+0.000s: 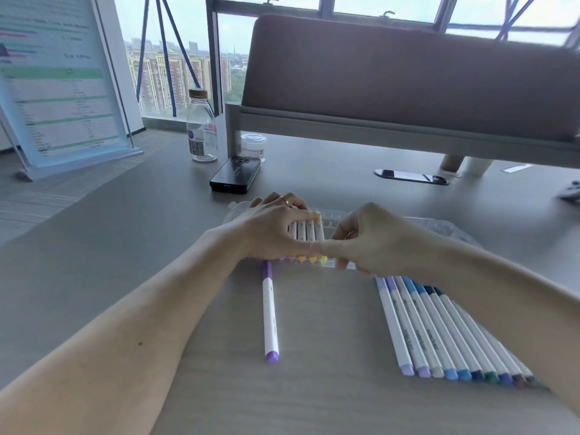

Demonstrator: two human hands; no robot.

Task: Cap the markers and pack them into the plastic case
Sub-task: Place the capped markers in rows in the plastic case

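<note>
The left hand (276,227) is gripping the packed markers (306,231) in the plastic case (439,229) at frame centre, its fingers curling over their far ends. The right hand (373,243) is curling its fingers at the case's near edge; whether it is pinching anything, I cannot tell. A purple marker (270,312) is lying loose just below the case, and a row of markers (439,334) is lying at lower right.

Your left hand (276,227) hides most of the packed markers (306,231) and the left end of the case (439,227). Your right hand (373,240) covers its near rim, and you can't tell what it grips. Your right forearm crosses the loose markers (439,328) by the right edge of the desk (329,397); their print is too blurred to read.
</note>
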